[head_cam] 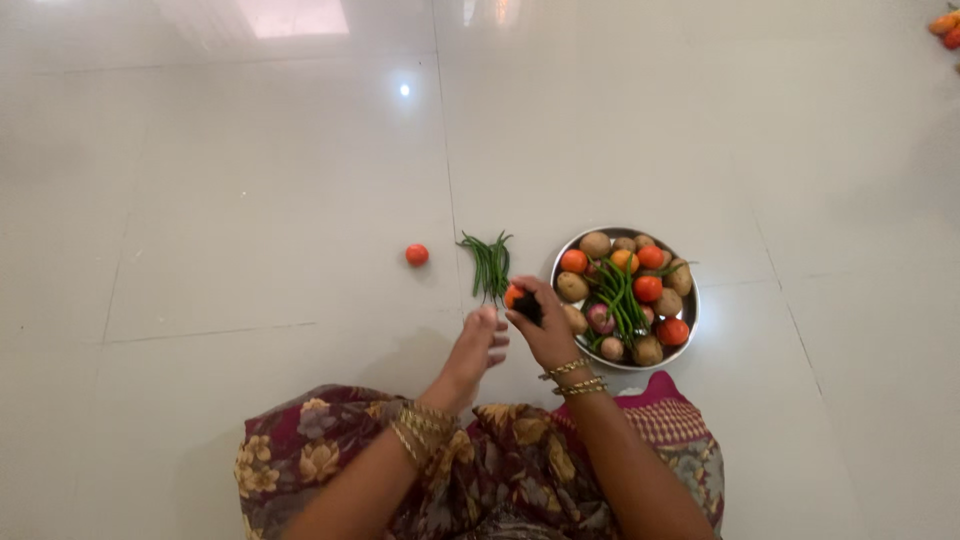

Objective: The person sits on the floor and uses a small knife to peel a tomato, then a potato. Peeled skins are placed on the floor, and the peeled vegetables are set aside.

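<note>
Floor: pale glossy tiles (250, 200) ran across the whole room, with ceiling light glaring off them near the far wall.
Person: sat on the floor, lap covered in maroon cloth with a yellow flower print (330, 460), gold bangles on both wrists.
Right hand: the right hand (545, 330) was curled around an orange tomato (514, 296), gripping it at the fingertips; something dark showed against the palm, too small to make out.
Left hand: the left hand (480, 345) hung just beside the right one, fingers loosely bent and holding nothing, close to the tomato but not touching it.
Beans: a small bunch of green beans (488, 265) lay on the tiles just beyond the hands.
Loose tomato: a single red tomato (417, 254) sat alone on the floor, left of the beans and apart from them.
Plate: a round steel plate (690, 300) stood right of the hands, heaped with potatoes, tomatoes, more green beans and a purple onion.
Far corner: a few orange and red vegetables (946, 28) lay at the top right edge.
</note>
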